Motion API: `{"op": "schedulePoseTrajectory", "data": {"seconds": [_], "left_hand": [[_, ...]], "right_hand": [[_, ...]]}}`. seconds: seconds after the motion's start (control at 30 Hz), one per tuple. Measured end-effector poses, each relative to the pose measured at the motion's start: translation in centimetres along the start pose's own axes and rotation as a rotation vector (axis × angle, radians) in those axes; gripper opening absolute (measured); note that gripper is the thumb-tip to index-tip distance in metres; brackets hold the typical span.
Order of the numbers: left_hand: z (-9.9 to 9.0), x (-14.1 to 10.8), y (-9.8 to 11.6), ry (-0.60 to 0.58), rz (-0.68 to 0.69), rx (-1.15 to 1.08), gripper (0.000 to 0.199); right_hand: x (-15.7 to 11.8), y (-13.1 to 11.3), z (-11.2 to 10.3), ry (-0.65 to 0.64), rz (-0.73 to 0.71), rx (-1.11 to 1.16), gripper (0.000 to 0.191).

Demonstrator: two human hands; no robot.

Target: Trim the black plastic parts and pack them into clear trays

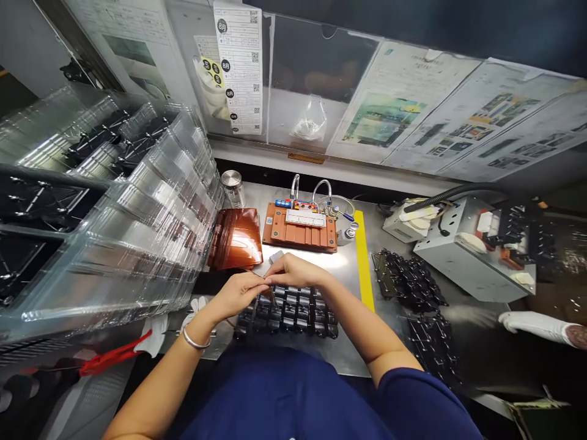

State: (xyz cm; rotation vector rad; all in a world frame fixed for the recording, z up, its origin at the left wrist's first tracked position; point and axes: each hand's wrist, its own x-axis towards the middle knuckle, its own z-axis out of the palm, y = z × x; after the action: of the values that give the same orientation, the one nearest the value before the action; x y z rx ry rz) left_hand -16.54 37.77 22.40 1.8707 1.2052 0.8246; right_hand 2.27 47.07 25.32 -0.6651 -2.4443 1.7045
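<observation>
My left hand (236, 294) and my right hand (296, 271) meet above the work surface, with thumbs and fingers pinched together at the tips. Something thin and brownish seems to be between them, too small to name. Just below and behind the hands lie black ribbed parts (296, 313) in several rows. Beyond the hands stands an orange-brown fixture block (300, 235) with a white perforated strip (306, 218) and metal hose loops. Glossy amber film (241, 238) lies to the left of the block.
Stacked clear plastic trays (151, 226) rise on the left. A lidded glass jar (233, 186) and a small bottle (351, 233) flank the block. Yellow tape (365, 263) runs along the right. Farther right are more black parts (408, 281), a grey machine (477, 244) and another person's white-gloved hand (536, 325).
</observation>
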Motion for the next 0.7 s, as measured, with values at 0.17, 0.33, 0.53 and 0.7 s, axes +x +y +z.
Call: {"op": "schedulePoseTrajectory", "data": {"seconds": [0.17, 0.33, 0.53, 0.7], "left_hand": [[1.4, 0.3, 0.5, -0.037, -0.029, -0.055, 0.026], [1.1, 0.4, -1.6, 0.039, -0.238, -0.091, 0.028], [-1.5, 1.3, -9.5, 0.281, -0.689, 0.025, 0.032], [-2.7, 2.3, -12.7, 0.429, -0.82, 0.258, 0.031]], "right_hand": [[-1.1, 0.5, 0.3, -0.003, 0.037, 0.106, 0.02], [-2.5, 1.9, 0.4, 0.441, 0.251, 0.243, 0.01], [-7.9, 6.7, -1.7, 0.933, 0.427, 0.204, 0.027], [-11.9, 6.9, -2.4, 1.085, 0.462, 0.104, 0.023]]}}
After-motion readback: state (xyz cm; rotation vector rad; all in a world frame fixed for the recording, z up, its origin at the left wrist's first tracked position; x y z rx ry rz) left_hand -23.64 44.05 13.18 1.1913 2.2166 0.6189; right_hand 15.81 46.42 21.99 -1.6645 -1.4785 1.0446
